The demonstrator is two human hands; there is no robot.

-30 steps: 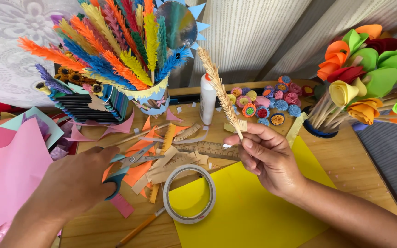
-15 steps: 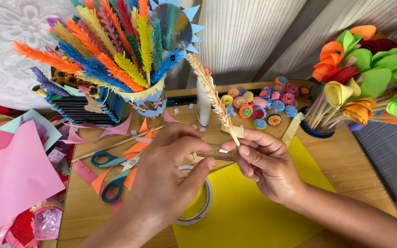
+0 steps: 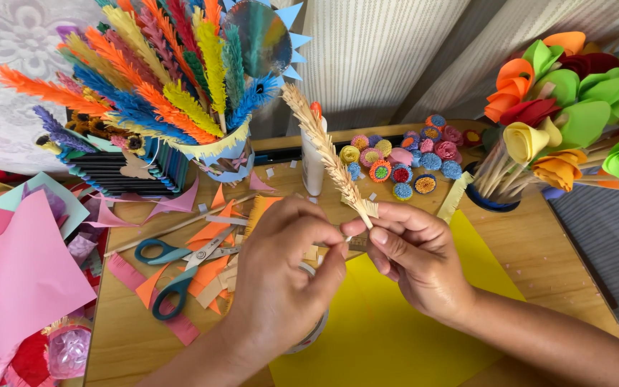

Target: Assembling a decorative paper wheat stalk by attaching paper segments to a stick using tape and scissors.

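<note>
My left hand sits nearest me, fingers pinched narrow on the base of the tan paper stalk, its thumb and forefinger meeting my right hand there. My right hand also grips that stalk at its lower end, fingers curled shut around it. The stalk rises from the pinch toward 11 o'clock, tilted, its fringed tip up near the glue bottle. Under my left wrist lies a tape roll, mostly hidden. Below both hands a yellow sheet covers the counter. At 9 o'clock from my left hand lie teal scissors among orange scraps. Further at 9 o'clock, pink paper hangs off the counter's edge. At 12 o'clock, past the bottle, small rolled paper discs sit in a cluster. At 2 o'clock a cup of paper flowers stands. At 10 o'clock, farthest, a holder of coloured paper stalks fans out.
</note>
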